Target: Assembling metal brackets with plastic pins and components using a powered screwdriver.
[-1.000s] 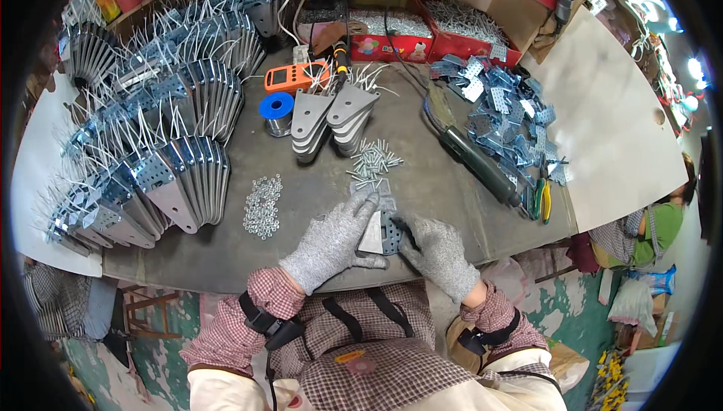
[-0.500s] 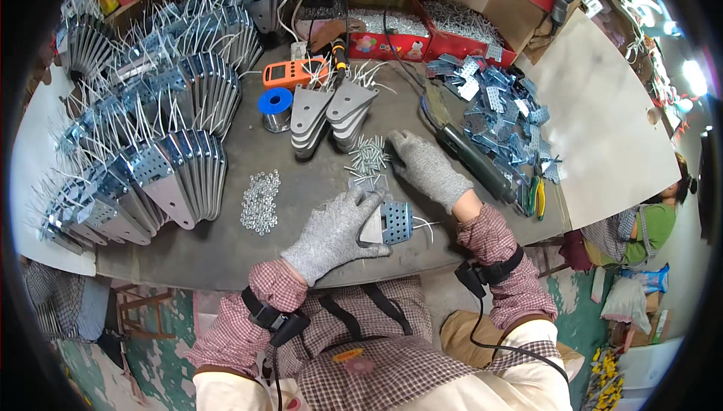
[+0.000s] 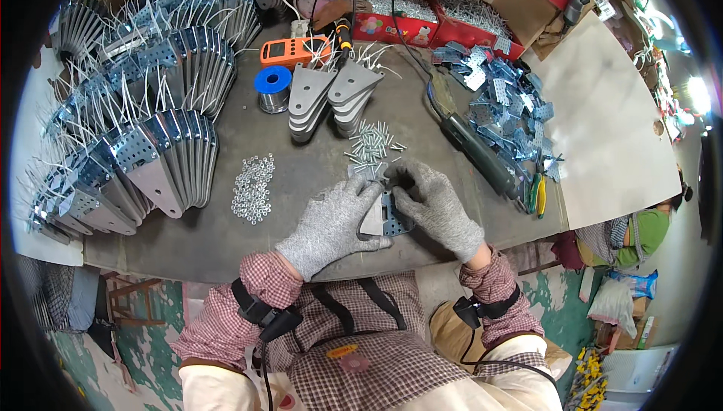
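Left hand: the gray-gloved left hand lies clamped on a flat gray plate, fingers at its upper end, thumb along its lower edge.
Right hand: the gloved right hand bends its fingers over the blue perforated plate, thumb and index near each other; I can't make out whether they pinch anything.
Workpiece: gray and blue plates sit side by side between the hands, near the table's front edge; clock directions below run from here.
Screws: a loose pile of screws just beyond the fingers at 12 o'clock.
Nuts: scattered nuts between 9 and 10 o'clock.
Driver: a dark power tool lying aslant at 2 o'clock.
Pliers: green-and-yellow pliers near 3 o'clock, beside the tool's lower end.
Blue plates: a heap of blue metal pieces between 1 and 2 o'clock.
Gray stacks: two stacks of gray plates with white wires, toward 11 o'clock.
Spool: a blue-topped wire spool between 10 and 11.
Meter: an orange device behind the spool at 11.
Boxes: red boxes of small metal parts, 12 to 1 o'clock, far edge.
Rows: wired brackets standing in ranks around 10 o'clock.
Table: a dark gray table under everything listed.
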Tool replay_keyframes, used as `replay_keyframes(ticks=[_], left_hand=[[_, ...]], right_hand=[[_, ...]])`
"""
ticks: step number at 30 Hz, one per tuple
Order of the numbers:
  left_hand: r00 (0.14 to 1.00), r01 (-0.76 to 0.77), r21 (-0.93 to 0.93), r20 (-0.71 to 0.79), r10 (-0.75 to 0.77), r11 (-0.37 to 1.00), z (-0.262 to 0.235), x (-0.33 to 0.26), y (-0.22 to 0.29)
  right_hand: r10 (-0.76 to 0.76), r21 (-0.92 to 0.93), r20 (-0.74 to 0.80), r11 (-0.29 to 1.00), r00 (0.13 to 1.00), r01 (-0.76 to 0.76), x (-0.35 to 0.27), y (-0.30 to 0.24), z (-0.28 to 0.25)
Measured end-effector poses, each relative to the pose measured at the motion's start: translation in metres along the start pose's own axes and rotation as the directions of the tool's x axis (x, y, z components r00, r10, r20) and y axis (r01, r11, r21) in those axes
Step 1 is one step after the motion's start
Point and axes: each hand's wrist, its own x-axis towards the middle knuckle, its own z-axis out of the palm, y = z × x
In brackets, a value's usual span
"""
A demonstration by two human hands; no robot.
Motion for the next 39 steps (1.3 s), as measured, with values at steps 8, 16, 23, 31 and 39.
replay_keyframes(ticks=[8, 16, 23, 31, 39], left_hand=[[1.000, -0.003, 0.071, -0.021, 0.004, 0.997, 0.006, -0.001, -0.006], [0.999, 0.040, 0.034, 0.015, -0.041, 0.999, 0.000, 0.000, 0.002], [0.998, -0.053, -0.003, -0.028, 0.053, 0.999, -0.001, -0.004, 0.002], [0.997, -0.047, 0.015, -0.055, 0.048, 0.999, 0.004, -0.001, -0.001], [0.929, 0.337, -0.835, 0.221, -0.296, 0.435, -0.007, -0.023, 0.038]], right_hand=[[-0.164, -0.262, 0.094, 0.947, 0.982, 0.183, 0.000, 0.013, -0.007], [-0.175, -0.631, 0.241, 0.719, 0.955, 0.291, 0.062, 0.033, -0.006], [-0.015, -0.020, 0.110, 1.000, 0.994, 0.017, -0.027, -0.001, -0.008], [-0.121, -0.207, 0.017, 0.971, 0.992, 0.122, -0.058, 0.003, 0.022], [-0.025, -0.028, -0.110, 0.999, 0.994, 0.022, -0.107, -0.013, 0.034]])
